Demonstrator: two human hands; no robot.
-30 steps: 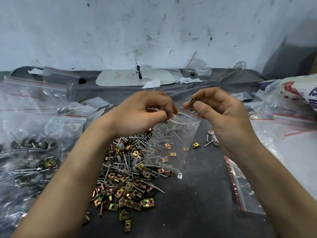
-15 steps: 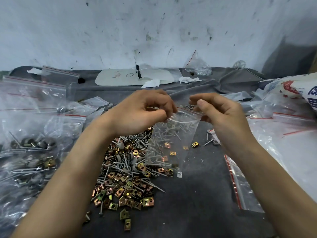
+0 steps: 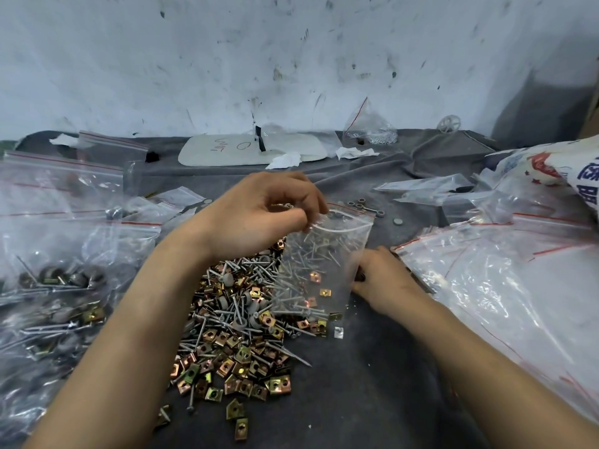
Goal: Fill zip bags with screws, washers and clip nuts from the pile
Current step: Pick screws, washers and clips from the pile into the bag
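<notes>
Left hand [image 3: 259, 222] pinches the bag [image 3: 324, 270] by its open mouth, hanging upright over the mid-bench pile [image 3: 240, 325]; right hand [image 3: 385, 283], below the mouth and just right, curls on the bench [image 3: 356, 384], grip unclear.

Counted two hands: left hand [image 3: 259, 218], right hand [image 3: 385, 281]. One held zip bag [image 3: 337, 244], one pile [image 3: 233, 338], one white board [image 3: 223, 152], one printed sack [image 3: 577, 170].
</notes>
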